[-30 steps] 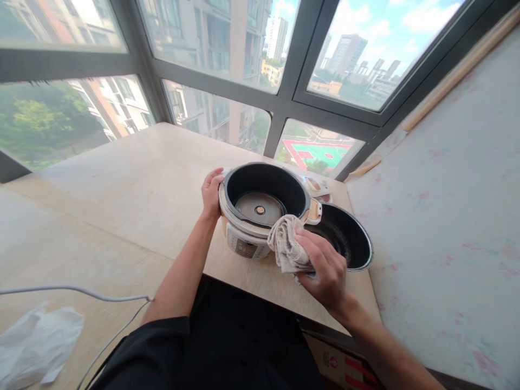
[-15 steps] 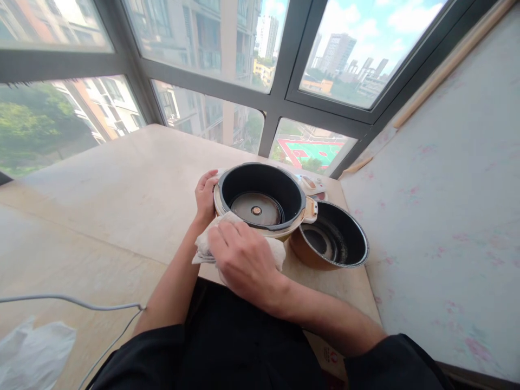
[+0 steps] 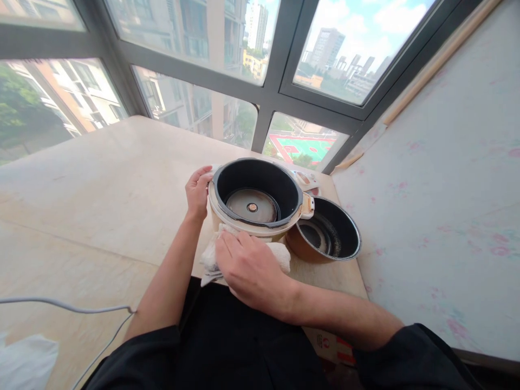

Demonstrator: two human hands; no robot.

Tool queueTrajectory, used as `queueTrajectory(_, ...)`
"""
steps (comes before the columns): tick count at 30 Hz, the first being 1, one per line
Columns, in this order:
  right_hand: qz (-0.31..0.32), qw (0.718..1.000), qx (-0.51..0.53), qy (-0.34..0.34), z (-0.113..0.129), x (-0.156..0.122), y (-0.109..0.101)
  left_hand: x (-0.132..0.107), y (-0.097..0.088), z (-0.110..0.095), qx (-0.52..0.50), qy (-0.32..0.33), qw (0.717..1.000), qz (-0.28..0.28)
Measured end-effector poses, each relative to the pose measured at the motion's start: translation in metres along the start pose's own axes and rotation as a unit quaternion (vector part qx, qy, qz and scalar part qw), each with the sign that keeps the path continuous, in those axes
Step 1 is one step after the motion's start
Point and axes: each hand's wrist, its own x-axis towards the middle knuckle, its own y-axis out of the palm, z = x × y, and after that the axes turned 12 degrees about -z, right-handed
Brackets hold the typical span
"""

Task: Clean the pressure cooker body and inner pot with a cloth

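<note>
A rice cooker (image 3: 215,208) without its inner pot stands upright on the ledge. Its dark well lies open, with a round metal heating plate (image 3: 262,208) at the bottom. My left hand (image 3: 197,192) grips the cooker's left side, fingers curled at the rim. In my right hand (image 3: 254,271) is a bunched white cloth (image 3: 280,254), pressed against the cooker's front just under the rim. The fingertips are partly sunk in the cloth. Right of the cooker, the removed inner pot (image 3: 350,230) sits with its dark, stained inside facing up.
Windows (image 3: 195,103) border the pale ledge (image 3: 101,179) at the back. A flowered wall (image 3: 439,216) closes off the right. At left lie a grey cord (image 3: 60,306) and a white crumpled sheet (image 3: 28,357). Behind the cooker is a white plastic part (image 3: 306,181).
My right hand and the cloth have slid slightly down the cooker's front. My left hand stays at its side. The whole view has shifted a little.
</note>
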Motion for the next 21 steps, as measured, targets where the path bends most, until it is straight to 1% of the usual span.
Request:
queueTrajectory(3,-0.022,1.000,0.013,0.009,-0.008,-0.030,-0.002,0.003,-0.001,0.003,0.003,-0.001,1.000,0.005)
queueTrajectory(6,-0.044,0.998,0.028,0.038,-0.018,-0.059,-0.008,0.004,-0.001,0.004,0.012,0.002,1.000,0.005)
queueTrajectory(10,-0.039,0.994,0.004,0.098,-0.037,-0.096,-0.016,0.004,-0.001,0.004,0.010,0.001,1.000,0.001)
queueTrajectory(12,-0.035,0.991,-0.009,0.130,-0.047,-0.114,-0.016,0.003,-0.001,0.004,0.004,0.001,1.000,-0.001)
queueTrajectory(14,-0.036,0.986,0.007,0.160,-0.053,-0.130,-0.014,0.003,0.000,0.003,-0.001,0.002,1.000,-0.004)
queueTrajectory(16,-0.047,0.977,0.054,0.202,-0.053,-0.140,-0.010,0.002,0.000,0.003,-0.003,0.002,1.000,-0.003)
queueTrajectory(18,-0.073,0.960,0.110,0.246,-0.048,-0.145,-0.006,0.002,0.001,0.002,-0.002,0.003,1.000,0.000)
queueTrajectory(21,-0.148,0.930,0.163,0.293,-0.037,-0.144,0.001,0.001,0.000,0.001,0.007,0.005,1.000,0.004)
